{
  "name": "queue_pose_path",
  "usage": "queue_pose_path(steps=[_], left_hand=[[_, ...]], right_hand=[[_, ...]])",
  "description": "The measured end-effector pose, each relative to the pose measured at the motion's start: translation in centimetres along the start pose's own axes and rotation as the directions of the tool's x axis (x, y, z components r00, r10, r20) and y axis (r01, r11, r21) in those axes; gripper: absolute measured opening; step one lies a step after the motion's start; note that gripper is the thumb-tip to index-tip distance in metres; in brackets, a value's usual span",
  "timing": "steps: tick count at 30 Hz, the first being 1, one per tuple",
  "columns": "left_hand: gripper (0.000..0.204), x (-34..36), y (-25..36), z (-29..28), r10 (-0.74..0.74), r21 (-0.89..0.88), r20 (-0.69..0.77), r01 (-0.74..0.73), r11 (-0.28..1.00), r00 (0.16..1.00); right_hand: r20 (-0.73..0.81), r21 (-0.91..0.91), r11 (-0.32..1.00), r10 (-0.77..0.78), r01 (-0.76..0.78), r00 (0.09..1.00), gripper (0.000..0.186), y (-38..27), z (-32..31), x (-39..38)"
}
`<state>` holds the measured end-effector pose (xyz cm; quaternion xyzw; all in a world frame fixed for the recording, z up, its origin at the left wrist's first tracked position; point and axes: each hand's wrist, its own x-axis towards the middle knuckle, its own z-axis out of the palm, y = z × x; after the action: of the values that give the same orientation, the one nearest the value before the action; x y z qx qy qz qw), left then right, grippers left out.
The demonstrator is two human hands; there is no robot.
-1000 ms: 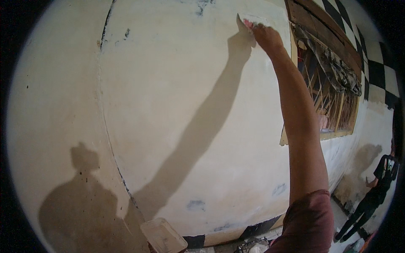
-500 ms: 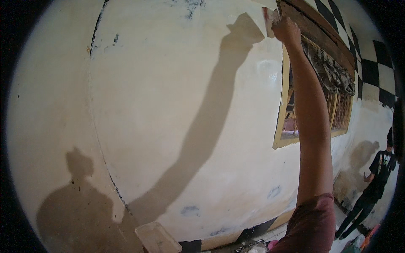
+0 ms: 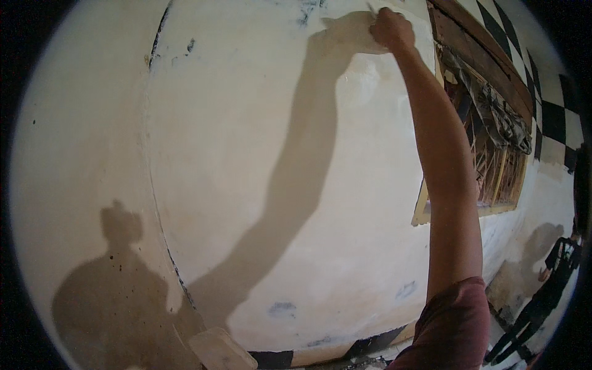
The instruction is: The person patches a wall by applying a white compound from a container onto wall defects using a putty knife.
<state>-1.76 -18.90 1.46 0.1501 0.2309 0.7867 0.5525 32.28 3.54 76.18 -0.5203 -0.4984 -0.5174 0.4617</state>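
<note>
My right hand point(image 3: 393, 29) is raised high against the cream wall point(image 3: 246, 154), left of the window's upper corner. Its fingers are closed around a wide-bladed scraper point(image 3: 371, 8), of which only a thin edge shows past the knuckles. A wet-looking, shiny patch lies on the wall just below this hand. Low in the picture, a flat, pale board with rounded corners point(image 3: 221, 350) juts up from the bottom edge. My left hand is not in view; whatever supports the board is cut off.
Right of my arm is a yellow-framed window point(image 3: 493, 185) with bars, a dark bundled cloth point(image 3: 502, 120) and a brown wooden beam point(image 3: 493, 43) above. A person in dark clothes point(image 3: 549, 277) stands at the far right. A dark crack point(image 3: 169, 259) runs down the wall on the left.
My right hand has moved left and slightly up with the scraper, away from the window frame onto the wall. The scraper's blade, plain to see before, is now mostly hidden. The view has shifted slightly.
</note>
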Motion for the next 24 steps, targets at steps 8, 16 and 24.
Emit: queue_pose_path(steps=[8, 16, 24], left_hand=[[0.082, 0.9, -0.6, -4.6, 0.119, 0.160, 0.031, -0.123, 0.979, 0.992], [0.075, -0.8, 1.1, 0.1, -0.251, -0.422, -0.150, 0.168, 0.891, 0.956], [0.077, -0.3, 0.8, 1.6, -0.127, -0.321, 0.086, 0.148, 0.935, 0.988]], right_hand=[[-0.483, -0.110, 0.852, -0.496, 0.512, 0.722, 0.015, 0.0, 0.1, -6.6], [-0.244, -0.103, 0.779, -0.623, 0.619, 0.743, 0.041, 6.0, 3.7, -16.1], [-0.299, -0.102, 0.924, -0.382, 0.369, 0.874, 0.038, 9.1, 3.5, -11.8]])
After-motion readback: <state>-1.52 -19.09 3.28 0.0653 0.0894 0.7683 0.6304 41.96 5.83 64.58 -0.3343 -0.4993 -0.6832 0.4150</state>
